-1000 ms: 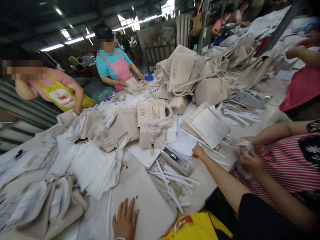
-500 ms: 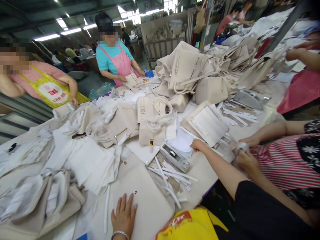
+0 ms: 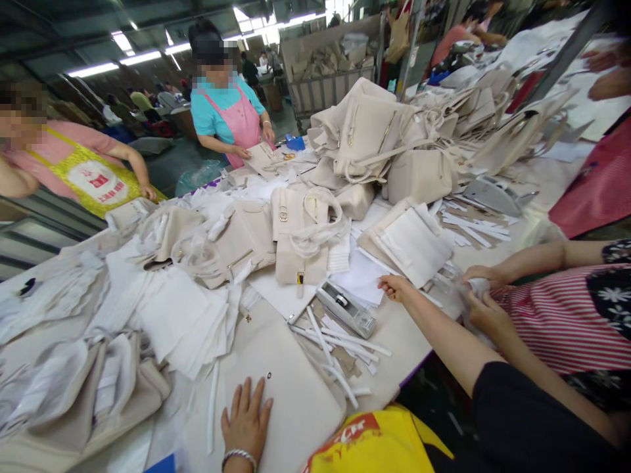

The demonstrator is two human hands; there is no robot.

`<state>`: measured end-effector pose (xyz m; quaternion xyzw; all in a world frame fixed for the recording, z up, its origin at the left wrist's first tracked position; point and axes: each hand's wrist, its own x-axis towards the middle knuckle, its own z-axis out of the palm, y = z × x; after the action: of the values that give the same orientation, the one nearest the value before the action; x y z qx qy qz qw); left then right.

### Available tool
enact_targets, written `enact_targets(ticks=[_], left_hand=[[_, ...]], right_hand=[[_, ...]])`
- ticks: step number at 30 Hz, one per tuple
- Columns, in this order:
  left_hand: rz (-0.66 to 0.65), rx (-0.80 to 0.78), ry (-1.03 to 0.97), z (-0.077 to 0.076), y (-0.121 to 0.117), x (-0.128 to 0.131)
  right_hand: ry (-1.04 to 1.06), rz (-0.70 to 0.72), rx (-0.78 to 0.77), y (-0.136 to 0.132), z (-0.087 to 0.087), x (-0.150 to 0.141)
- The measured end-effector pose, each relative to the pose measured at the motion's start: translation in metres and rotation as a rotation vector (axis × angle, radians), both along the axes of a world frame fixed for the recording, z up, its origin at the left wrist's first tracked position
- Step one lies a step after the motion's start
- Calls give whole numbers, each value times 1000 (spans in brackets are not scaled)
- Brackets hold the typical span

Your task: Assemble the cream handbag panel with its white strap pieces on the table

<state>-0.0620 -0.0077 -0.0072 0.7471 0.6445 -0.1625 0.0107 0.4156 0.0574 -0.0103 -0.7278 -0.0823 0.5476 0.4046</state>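
My left hand [image 3: 245, 417] lies palm down, fingers spread, on the flat beige bag [image 3: 296, 387]. My right hand [image 3: 393, 288] is curled, well apart from the bag, near the white paper [image 3: 359, 281] and tape dispenser [image 3: 349, 310]; I cannot tell whether it pinches anything.

- Yellow apron [image 3: 384, 450] at the near edge: pale lettering on a red patch [image 3: 369, 424], tilted and partly hidden in folds; a "C" seems to show, the word cannot be read.
- Same apron, below the patch: red capitals, apparently including "Y" and "A", too broken up to read whole.
- Yellow patterned apron [image 3: 58, 164] at far left: a white oval [image 3: 79, 179] with a red emblem above red characters, too small to read.
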Motion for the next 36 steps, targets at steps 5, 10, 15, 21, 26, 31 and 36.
enact_targets(ticks=[5,10,15,21,26,31,36], left_hand=[[5,-17,-12,1,0,1],[7,0,-46,2,-1,2],[43,48,-172,3,-3,-2],[115,193,-647,16,-1,-22],[551,62,-1331,50,-1,-17],[647,-332,-1850,83,-3,0],[692,-174,-1583,67,5,-11]], right_hand=[[173,-158,172,4,16,-7],[211,-283,337,-8,38,-26],[281,-518,456,-21,71,-49],[423,-440,578,-27,113,-138],[565,-230,646,-42,134,-242],[562,83,472,-71,112,-327],[521,140,201,-100,76,-370]])
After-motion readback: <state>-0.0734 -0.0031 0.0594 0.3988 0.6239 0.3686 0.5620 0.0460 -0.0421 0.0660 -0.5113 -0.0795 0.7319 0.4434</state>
